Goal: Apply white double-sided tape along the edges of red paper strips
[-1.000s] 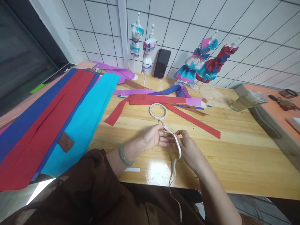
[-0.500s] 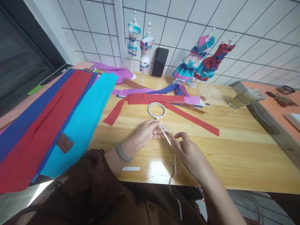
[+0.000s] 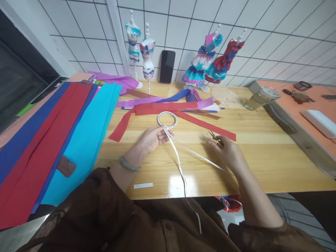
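A white ring [image 3: 159, 121] stands over the table just beyond my left hand [image 3: 154, 139], whose fingers pinch its near edge where narrow white ribbon [image 3: 179, 163] is attached. One ribbon length hangs down past the table edge onto the brown clothing. Another thin white strand [image 3: 201, 156] stretches right, passing below my right hand. My right hand [image 3: 223, 148] is wrapped round small dark scissors [image 3: 214, 135], with the blades pointing up and left, apart from the ring.
Red strips [image 3: 204, 123] and purple and blue strips lie behind the ring. Large red and turquoise sheets [image 3: 86, 140] cover the left side. Dressed miniature mannequins [image 3: 198, 66] and a phone [image 3: 167, 66] stand along the wall. A glass jar [image 3: 258, 99] is at right.
My right hand has moved right, away from the ring and my left hand, and the scissors now show clearly. One white strand has spread out to the right. The camera view has shifted.
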Motion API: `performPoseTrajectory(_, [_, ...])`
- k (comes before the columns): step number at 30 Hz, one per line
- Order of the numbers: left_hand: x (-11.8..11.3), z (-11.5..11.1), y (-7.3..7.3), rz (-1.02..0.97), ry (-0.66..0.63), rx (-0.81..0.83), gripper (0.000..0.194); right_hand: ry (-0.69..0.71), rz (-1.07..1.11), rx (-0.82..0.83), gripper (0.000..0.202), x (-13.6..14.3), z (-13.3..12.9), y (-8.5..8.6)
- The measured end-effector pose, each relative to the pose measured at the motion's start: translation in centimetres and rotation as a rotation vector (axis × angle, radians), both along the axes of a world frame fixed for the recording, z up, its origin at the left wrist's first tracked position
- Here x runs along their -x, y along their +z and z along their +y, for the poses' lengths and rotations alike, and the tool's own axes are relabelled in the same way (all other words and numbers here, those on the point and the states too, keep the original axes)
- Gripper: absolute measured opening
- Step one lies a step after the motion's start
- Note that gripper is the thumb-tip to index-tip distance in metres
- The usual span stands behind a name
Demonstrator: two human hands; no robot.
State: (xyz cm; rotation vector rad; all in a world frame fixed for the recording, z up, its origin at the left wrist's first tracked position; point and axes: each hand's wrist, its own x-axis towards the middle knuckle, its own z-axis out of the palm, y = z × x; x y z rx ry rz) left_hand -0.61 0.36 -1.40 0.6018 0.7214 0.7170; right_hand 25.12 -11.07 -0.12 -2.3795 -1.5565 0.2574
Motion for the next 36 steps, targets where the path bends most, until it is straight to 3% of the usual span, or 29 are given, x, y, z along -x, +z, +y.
performPoseTrajectory(2, [0.0,0.2,-0.1,0.009,0.012,0.019,0.011,-0.026,-0.135,0.059,0.051,-1.9,-0.5,-0.6])
performPoseTrajectory(6, [0.0,0.5,-0.2,0.016,0.025,0.037,0.013,0.056,-0.234,0.027,0.048,-4.0,-2.0,-1.5])
performPoseTrajectory(12, [0.0,0.6,-0.2,0.015,0.044,0.033,0.015,0.116,-0.328,-0.201,0.044,-2.2,-2.5,-1.4])
performPoseTrajectory(17, [-0.1,0.2,-0.2,-0.01,0.015,0.022,0.013,0.337,0.217,-0.328,0.034,3.8,-0.6,1.0])
performPoseTrajectory(21, [-0.4,-0.6,-0.2,-0.047,-0.034,-0.03,0.01,0.316,0.641,-0.202,0.034,8.6,1.7,2.2])
performPoseTrajectory(24, [-0.6,-1.1,0.0,-0.102,-0.068,-0.045,0.006,0.322,0.796,-0.085,0.038,10.0,3.8,2.0])
performPoseTrajectory(26, [-0.7,-1.4,0.2,-0.095,-0.076,-0.024,0.005,0.323,0.751,-0.079,0.038,9.8,5.4,1.4])
performPoseTrajectory(29, [-0.8,-1.6,0.1,-0.053,-0.092,0.006,0.004,0.299,0.506,-0.117,0.032,8.7,8.1,0.4])
performPoseTrajectory(32, [-0.9,-1.7,0.0,-0.035,-0.101,0.015,0.003,0.435,0.281,-0.067,0.029,8.0,10.4,-0.2])
performPoseTrajectory(36, [-1.0,-2.0,0.3,-0.016,-0.101,0.022,0.003,0.582,0.18,-0.04,0.024,8.4,11.9,0.0])
